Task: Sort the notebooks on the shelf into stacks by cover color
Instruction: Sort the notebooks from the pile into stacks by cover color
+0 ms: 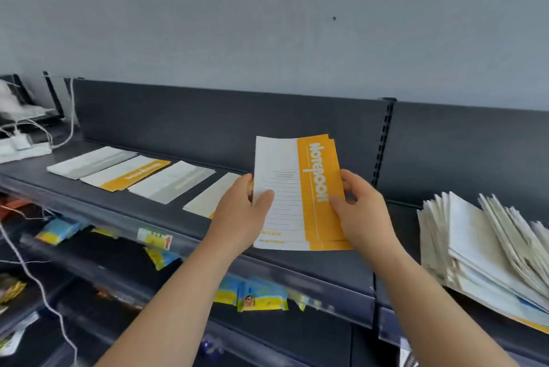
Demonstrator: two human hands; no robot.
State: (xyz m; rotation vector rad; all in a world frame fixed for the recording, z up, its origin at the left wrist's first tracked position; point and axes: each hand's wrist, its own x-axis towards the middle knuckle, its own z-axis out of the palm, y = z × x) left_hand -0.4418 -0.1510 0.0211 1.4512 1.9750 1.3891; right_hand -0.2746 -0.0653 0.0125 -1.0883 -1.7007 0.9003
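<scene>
Shelf (399,227): big unsorted pile (487,247) at right, orange stack (130,172) at left. We're mid-sort, orange notebooks (300,191) held over the front edge, left hand (237,218) and right hand (362,209) fingers curled round them. Next, probably onto that orange stack.

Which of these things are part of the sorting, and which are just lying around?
Part of the job: held orange notebooks; row of laid-out notebooks; big unsorted pile.
Just lying about: power strip; white cable; yellow-blue packets on the lower shelves.
</scene>
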